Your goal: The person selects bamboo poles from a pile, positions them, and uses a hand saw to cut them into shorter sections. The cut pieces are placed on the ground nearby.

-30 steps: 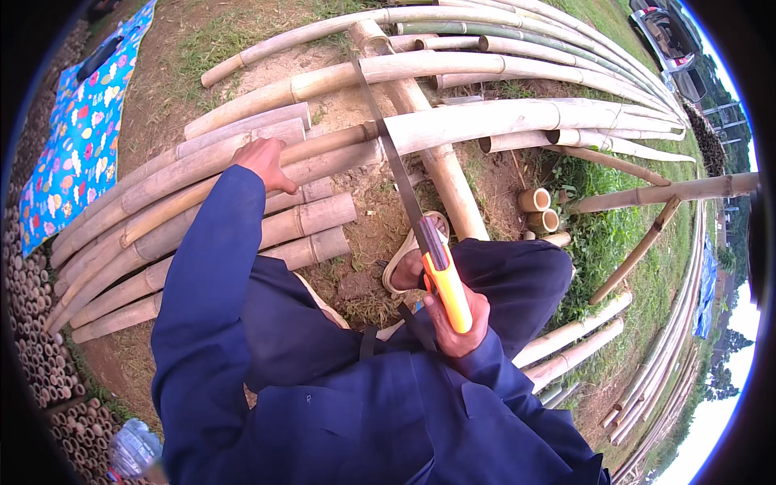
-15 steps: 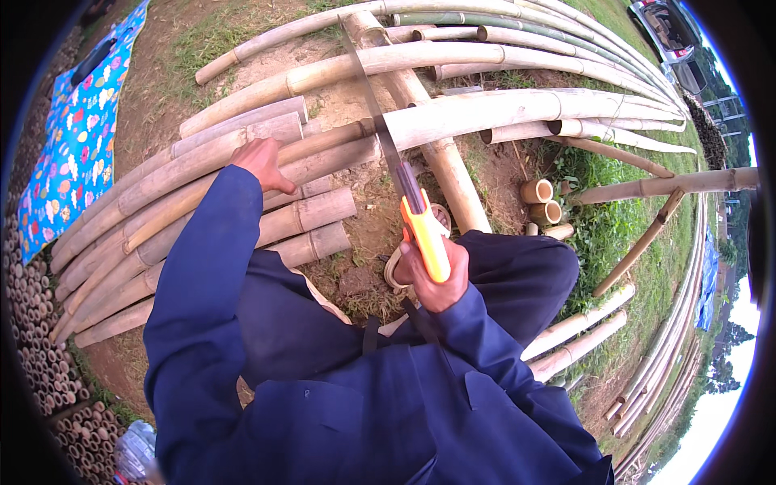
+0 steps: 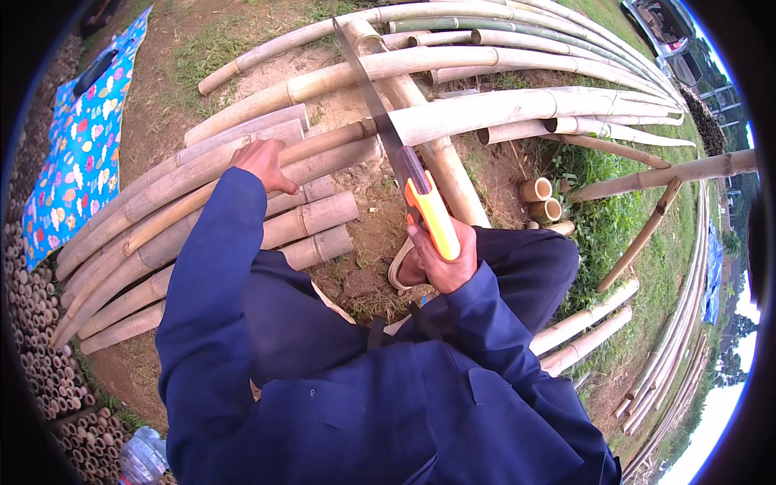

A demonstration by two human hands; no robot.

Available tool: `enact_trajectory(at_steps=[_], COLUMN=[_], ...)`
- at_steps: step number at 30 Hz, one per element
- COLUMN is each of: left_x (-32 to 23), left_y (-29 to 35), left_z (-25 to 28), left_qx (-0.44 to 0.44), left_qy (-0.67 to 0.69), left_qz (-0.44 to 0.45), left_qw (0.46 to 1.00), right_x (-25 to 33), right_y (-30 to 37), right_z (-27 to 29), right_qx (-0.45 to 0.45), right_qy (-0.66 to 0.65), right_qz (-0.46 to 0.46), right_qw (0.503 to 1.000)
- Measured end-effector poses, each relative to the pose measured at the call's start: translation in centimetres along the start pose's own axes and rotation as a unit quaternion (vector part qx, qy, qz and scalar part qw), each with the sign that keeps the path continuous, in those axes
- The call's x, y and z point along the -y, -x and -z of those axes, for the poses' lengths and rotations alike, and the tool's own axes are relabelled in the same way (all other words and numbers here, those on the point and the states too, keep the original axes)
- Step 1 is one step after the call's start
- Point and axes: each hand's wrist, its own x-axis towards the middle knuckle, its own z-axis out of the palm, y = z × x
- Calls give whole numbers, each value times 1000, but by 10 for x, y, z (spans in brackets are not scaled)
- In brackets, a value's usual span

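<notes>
My right hand is closed round the orange-yellow handle of a hand saw. The long, narrow blade runs away from me across a bamboo pole, next to the spot where its pale surface turns brown. Whether the teeth have cut into it, I cannot tell. On the left, my left hand presses down over the bamboo at the brown part of that pole, its fingers curled and the thumb stretched toward the saw. Several shorter cut bamboo lengths lie side by side below and left of that hand.
A thick bamboo crosspiece lies under the long poles. More long poles stretch across the far side. Short bamboo cups sit right of my knee. A blue patterned sheet covers ground at left, above stacked bamboo pieces.
My right hand and the saw have moved a little forward, away from me. My left hand keeps its place on the bamboo. The whole view has shifted slightly.
</notes>
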Motion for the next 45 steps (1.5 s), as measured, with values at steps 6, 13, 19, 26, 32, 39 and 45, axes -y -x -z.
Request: enact_trajectory(at_steps=[6,13,19,26,32,39,45], left_x=[19,32,-20,-8,-13,-21,-11], left_y=[-4,-7,6,-2,2,-3,-5], left_z=[-1,-25,-22,-37,-39,-28,-37], left_qx=[-114,-256,-99,-85,-94,-84,-95], left_qy=[110,49,-54,-65,-62,-66,-66], left_qz=[41,4,-37,-50,-55,-54,-47], left_qw=[986,965,993,993,992,993,992], right_x=[-23,-23,-19,-10,-36,-12,-29], right_y=[-5,-5,-5,34,125,10,107], right_z=[7,1,-1,21,43,8,43], right_qx=[-16,-24,-34,11,-4,-16,-13], right_qy=[-18,12,20,59,57,44,83], right_qz=[62,76,104,74,81,100,105], right_qw=[998,997,994,995,995,994,991])
